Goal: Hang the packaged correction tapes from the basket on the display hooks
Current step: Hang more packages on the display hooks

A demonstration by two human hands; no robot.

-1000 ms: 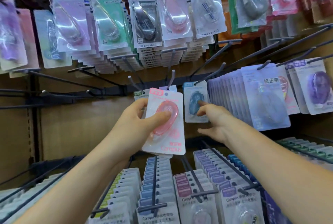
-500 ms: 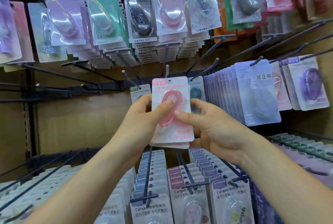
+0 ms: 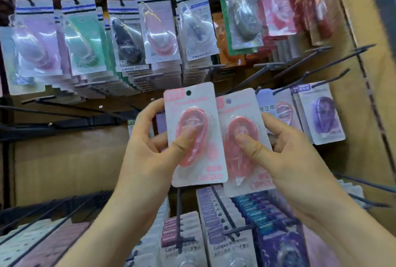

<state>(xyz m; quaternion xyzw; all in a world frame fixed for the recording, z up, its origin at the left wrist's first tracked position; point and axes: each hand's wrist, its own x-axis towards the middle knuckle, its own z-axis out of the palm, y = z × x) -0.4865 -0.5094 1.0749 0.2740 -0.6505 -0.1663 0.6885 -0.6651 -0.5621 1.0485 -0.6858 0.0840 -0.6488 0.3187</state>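
Pulled apart since before, left hand (image 3: pixel 147 148) pinches left pack (image 3: pixel 194 120), right hand (image 3: pixel 285 155) pinches right pack (image 3: pixel 237 108), hooks (image 3: pixel 293 69) jutting behind

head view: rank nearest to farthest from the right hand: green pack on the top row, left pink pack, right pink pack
1. right pink pack: gripped by the right hand itself, thumb on its blister.
2. left pink pack: just beside it, held by the left hand.
3. green pack: hanging far off on the upper left of the display.

"Campus" stands on the left pink pack (image 3: pixel 198 99) and lower packs (image 3: pixel 230 248); "MONO" on upper packs (image 3: pixel 129 68).
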